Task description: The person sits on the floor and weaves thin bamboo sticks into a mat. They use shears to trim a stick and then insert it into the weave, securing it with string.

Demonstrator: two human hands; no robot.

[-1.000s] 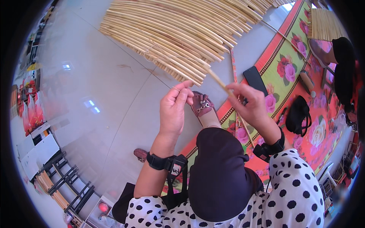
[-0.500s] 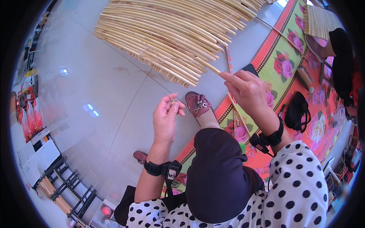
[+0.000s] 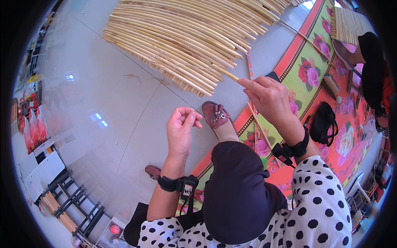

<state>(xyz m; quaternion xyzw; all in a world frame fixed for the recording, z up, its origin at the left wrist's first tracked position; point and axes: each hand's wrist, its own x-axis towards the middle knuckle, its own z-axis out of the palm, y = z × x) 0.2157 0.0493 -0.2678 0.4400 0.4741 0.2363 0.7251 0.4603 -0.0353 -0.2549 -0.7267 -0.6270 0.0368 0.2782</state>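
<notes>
My right hand [image 3: 269, 97] is raised over the floor mat and grips a thin pale bamboo stick [image 3: 228, 75] whose free end reaches toward the big fan of bamboo sticks [image 3: 186, 37] lying on the grey floor. My left hand [image 3: 182, 128] hangs lower and to the left, its fingers curled with thumb and forefinger pinched together; a very fine thread seems to run from it, but I cannot make it out for sure. Both wrists carry black straps. Between the hands my foot in a brown shoe [image 3: 217, 115] rests at the mat's edge.
A flowered red and green mat [image 3: 314, 70] covers the floor on the right, with a black bag [image 3: 324, 124] and loose sticks on it. Another person [image 3: 372, 66] sits at the far right beside a bamboo panel [image 3: 347, 22]. Racks and shelves [image 3: 62, 194] stand at the lower left.
The hands, close together a second ago, have drawn apart: my right hand rose up and right with the stick, my left hand dropped down and left.
</notes>
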